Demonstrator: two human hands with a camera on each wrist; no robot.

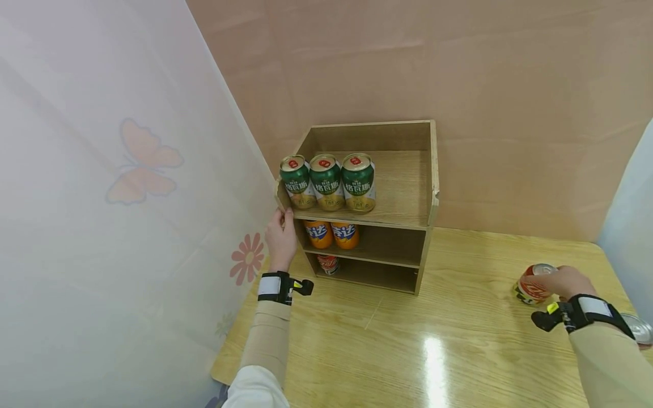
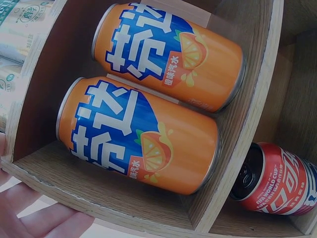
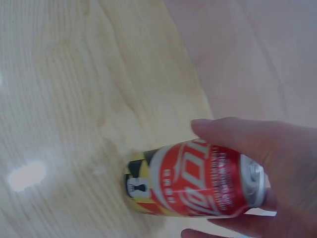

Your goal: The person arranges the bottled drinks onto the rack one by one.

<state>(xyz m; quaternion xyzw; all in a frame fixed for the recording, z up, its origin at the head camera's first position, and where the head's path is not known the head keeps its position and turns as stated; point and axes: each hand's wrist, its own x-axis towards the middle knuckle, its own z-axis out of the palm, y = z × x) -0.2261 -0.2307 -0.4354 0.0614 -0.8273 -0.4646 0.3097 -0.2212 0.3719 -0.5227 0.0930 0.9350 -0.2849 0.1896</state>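
On the right side of the table, my right hand grips a red cola can round its upper part. The right wrist view shows thumb and fingers on either side of this can; whether its base touches the table I cannot tell. My left hand holds the left side panel of a small wooden shelf by its front edge. In the left wrist view, the left fingers lie along the outside of that panel. Orange soda cans stand on the middle level beside them.
Three green-and-gold cans stand in a row on the shelf's top level. One red cola can is at the lower level's left end. Another can shows near the right forearm. A white wall sheet borders the left.
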